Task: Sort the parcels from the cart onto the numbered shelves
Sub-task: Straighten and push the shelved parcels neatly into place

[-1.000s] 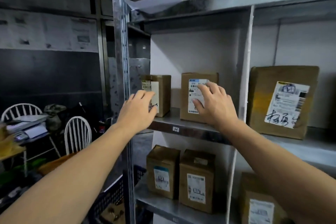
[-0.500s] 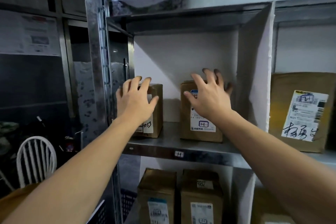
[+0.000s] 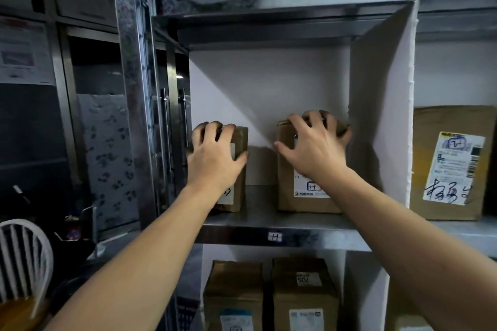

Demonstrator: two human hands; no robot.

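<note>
Two small brown cardboard parcels stand upright on the steel shelf (image 3: 269, 226) that carries a small handwritten tag. My left hand (image 3: 215, 158) grips the narrow left parcel (image 3: 238, 196), fingers curled over its top edge and thumb against its right side. My right hand (image 3: 316, 148) grips the wider right parcel (image 3: 301, 201), fingers hooked over its top and thumb spread to the left across its front. The white label on each parcel is partly hidden by my hands.
A white divider panel (image 3: 382, 115) closes the compartment on the right; beyond it leans a larger labelled parcel (image 3: 451, 164). Two more parcels (image 3: 269, 295) stand on the shelf below. A steel upright (image 3: 134, 88) borders the left. A white chair (image 3: 24, 258) stands lower left.
My view has moved closer to the shelf. Both hands went from lying against the parcels' fronts to curling over their top edges.
</note>
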